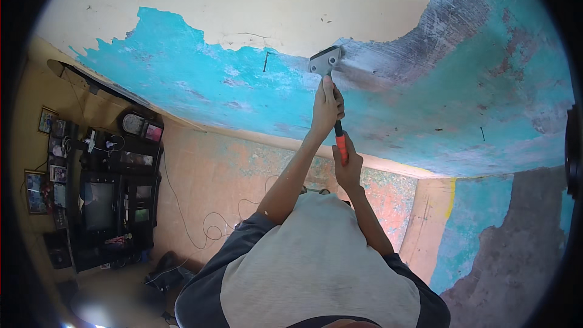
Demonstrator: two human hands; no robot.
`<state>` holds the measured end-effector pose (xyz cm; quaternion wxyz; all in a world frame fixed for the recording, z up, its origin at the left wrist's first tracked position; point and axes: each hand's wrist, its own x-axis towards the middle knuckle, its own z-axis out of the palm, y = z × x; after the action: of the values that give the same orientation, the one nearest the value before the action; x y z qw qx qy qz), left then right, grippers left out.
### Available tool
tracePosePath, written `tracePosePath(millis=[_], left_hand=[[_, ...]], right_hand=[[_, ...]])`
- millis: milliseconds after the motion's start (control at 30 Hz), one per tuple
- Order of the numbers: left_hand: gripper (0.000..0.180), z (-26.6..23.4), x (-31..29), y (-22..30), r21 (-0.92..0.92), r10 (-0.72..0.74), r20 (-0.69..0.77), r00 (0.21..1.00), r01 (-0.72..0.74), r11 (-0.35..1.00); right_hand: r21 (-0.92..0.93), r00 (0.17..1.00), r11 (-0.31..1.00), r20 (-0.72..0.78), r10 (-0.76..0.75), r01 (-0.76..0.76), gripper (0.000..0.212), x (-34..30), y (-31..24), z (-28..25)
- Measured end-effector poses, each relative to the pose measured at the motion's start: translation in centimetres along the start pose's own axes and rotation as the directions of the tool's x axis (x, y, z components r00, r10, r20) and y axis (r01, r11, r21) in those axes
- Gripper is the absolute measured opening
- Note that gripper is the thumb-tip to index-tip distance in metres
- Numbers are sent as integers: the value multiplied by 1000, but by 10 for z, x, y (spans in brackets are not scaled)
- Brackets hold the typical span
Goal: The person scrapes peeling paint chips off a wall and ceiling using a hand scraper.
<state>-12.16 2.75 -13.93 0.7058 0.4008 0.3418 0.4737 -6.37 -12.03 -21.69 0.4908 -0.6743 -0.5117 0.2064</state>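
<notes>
A long-handled scraper (324, 61) with a wide grey metal head, a dark shaft and an orange grip rests against the wall. Its blade meets the ragged lower edge of the cream paint (243, 0), where turquoise (200, 73) and bare grey plaster (419, 48) show. My left hand (328, 108) is closed round the shaft just below the head, thumb pointing up along it. Lower down, my right hand (348, 169) wraps the orange grip, whose end is partly hidden by the fingers. Both arms reach up and forward.
A nail (265, 62) sticks out of the wall left of the blade; another nail (483, 134) is at the right. On the left stands a black cabinet (115, 200) with a television and framed pictures. A thin cable (182, 218) loops across the peach-coloured surface below the wall.
</notes>
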Motion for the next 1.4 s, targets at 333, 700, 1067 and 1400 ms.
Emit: tracePosePath(millis=[333, 700, 1067, 1400], left_hand=[[55, -4, 7, -11, -110, -4, -32, 999, 0, 994], [57, -4, 12, -20, -58, 20, -85, 996, -25, 998], [60, 4, 8, -10, -49, 10, -99, 995, -15, 999], [61, 3, 4, -18, 44, 18, -76, 997, -15, 999]], right_hand=[[-44, 996, 995, -26, -89, 88, 50, 3, 3, -9], [-32, 999, 998, 17, -52, 52, 51, 2, -5, -11], [-5, 996, 996, -10, -94, 93, 51, 2, -7, -12], [-24, 994, 994, -21, -106, 105, 50, -7, 13, -5]])
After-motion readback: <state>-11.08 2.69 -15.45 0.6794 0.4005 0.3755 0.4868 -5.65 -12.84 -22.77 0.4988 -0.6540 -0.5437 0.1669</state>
